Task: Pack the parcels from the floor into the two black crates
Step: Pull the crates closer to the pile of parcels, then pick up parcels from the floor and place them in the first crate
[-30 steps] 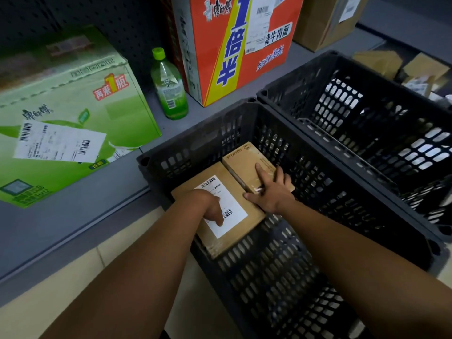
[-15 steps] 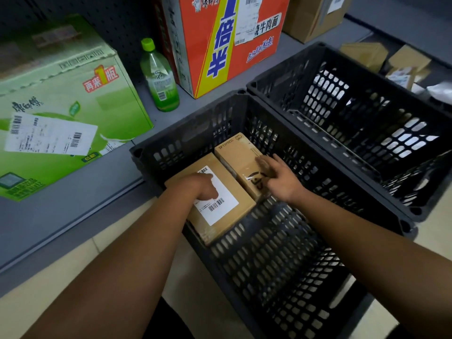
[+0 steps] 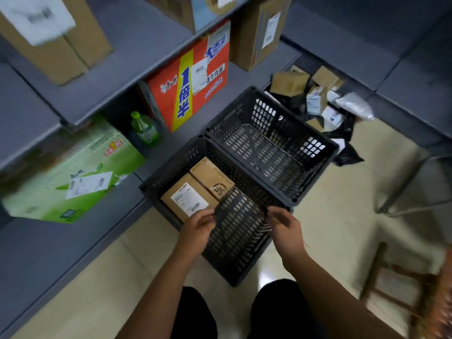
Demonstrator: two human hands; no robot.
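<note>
Two brown parcels lie side by side in the near black crate, in the part nearest the shelf: a parcel with a white label and, touching it on the far side, a parcel with black "SF" print. A moment ago both hands were pressing on these parcels; now they have come out and hover above the near rim of this crate, so I judge the placing of these two is finished. The left hand is empty, its fingers loosely curled; the right hand is also empty, fingers half spread. The view has also risen, as if the person stood up. The second black crate, touching the first on its far side, has nothing in it, and beyond it the pile of parcels waits on the floor, so most of the work remains. The label has a barcode, but its text is too small to read. On the shelf beside the near crate I see a green carton with a shipping label, a green bottle, and a red carton with a big "1".
</note>
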